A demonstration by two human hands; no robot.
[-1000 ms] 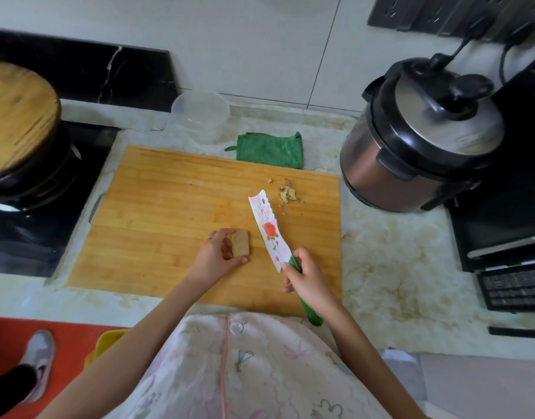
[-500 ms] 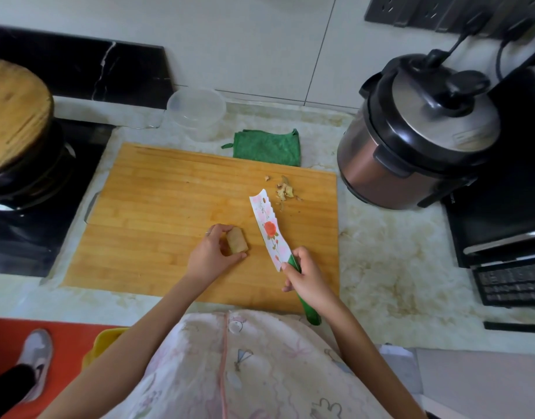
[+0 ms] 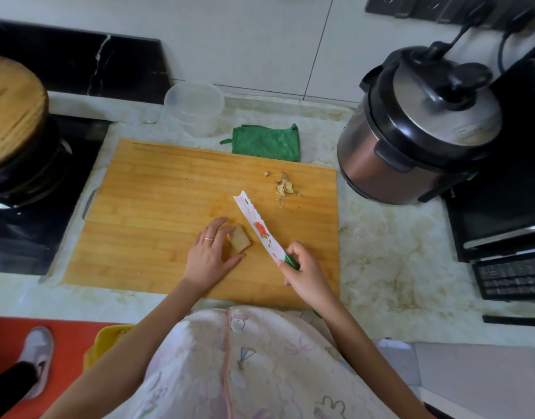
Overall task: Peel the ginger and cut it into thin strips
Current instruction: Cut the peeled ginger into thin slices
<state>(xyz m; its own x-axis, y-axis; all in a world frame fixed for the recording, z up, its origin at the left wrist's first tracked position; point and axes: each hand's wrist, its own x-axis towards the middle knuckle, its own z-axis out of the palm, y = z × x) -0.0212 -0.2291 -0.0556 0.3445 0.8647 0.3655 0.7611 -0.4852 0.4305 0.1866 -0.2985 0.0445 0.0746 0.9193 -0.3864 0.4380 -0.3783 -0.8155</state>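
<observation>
A peeled, pale block of ginger lies on the wooden cutting board. My left hand rests on the board and holds the ginger between thumb and fingers. My right hand grips the green handle of a knife with a white, flower-printed blade. The blade lies just right of the ginger, its tip pointing away and to the left. A small heap of ginger peel sits near the board's far right corner.
A pressure cooker stands right of the board, with a black appliance beyond it. A green cloth and a clear plastic tub lie behind the board. A lidded pot sits on the stove at left.
My left hand has turned the ginger slightly and spread its fingers over it. The knife has stayed beside the ginger, tilted a little flatter.
</observation>
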